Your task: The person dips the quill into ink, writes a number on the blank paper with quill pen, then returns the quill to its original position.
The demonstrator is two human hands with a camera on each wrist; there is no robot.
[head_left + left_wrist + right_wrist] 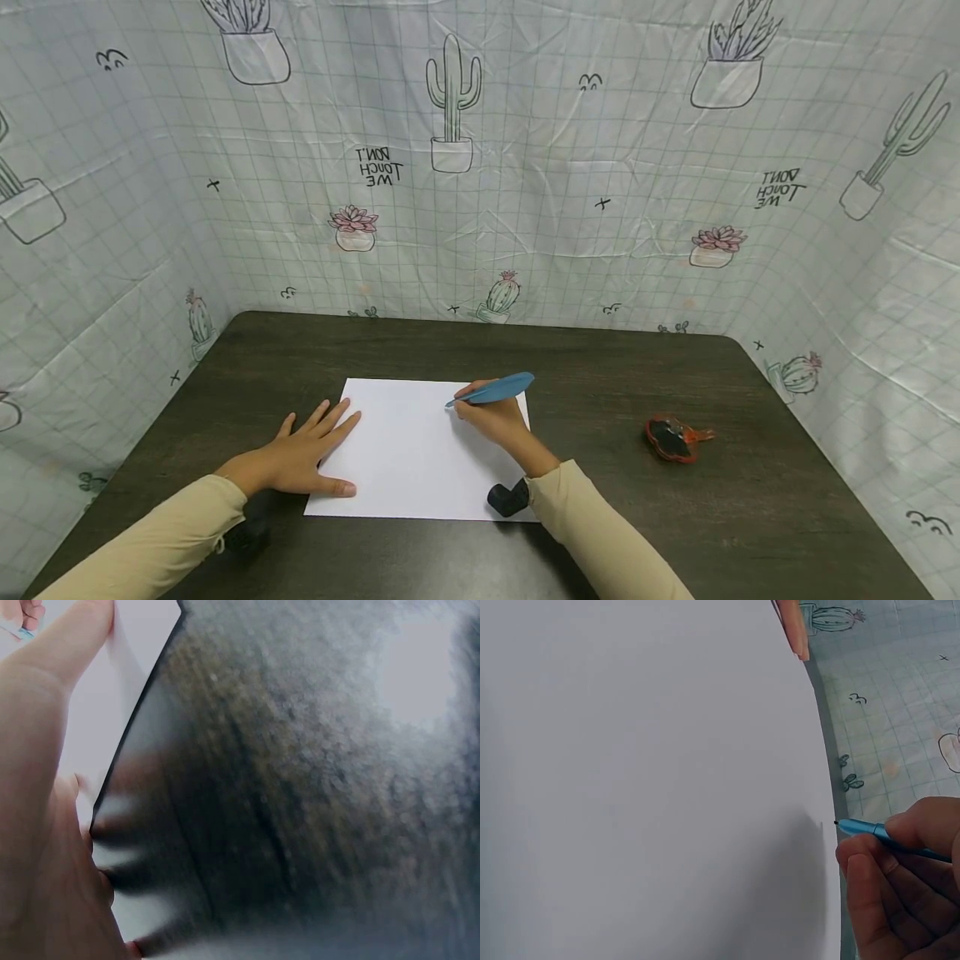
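Observation:
A plain white sheet of paper (405,450) lies on the dark table, with no marks that I can make out. My left hand (303,454) rests at its left edge, fingers spread and straight, thumb on the paper. In the left wrist view the thumb (37,697) lies along the sheet's edge. My right hand (495,412) pinches a blue feather-shaped pen (501,389) over the upper right part of the sheet. The right wrist view shows the pen's dark tip (837,823) beyond the fingertips; whether it touches the paper I cannot tell.
To the right of the paper, an orange-red and black object (672,439) of unclear kind lies on the dark wooden table (600,517). A white cloth (540,167) printed with cacti stands around the table's back and sides. Dark wrist cameras (508,498) sit by the sleeves.

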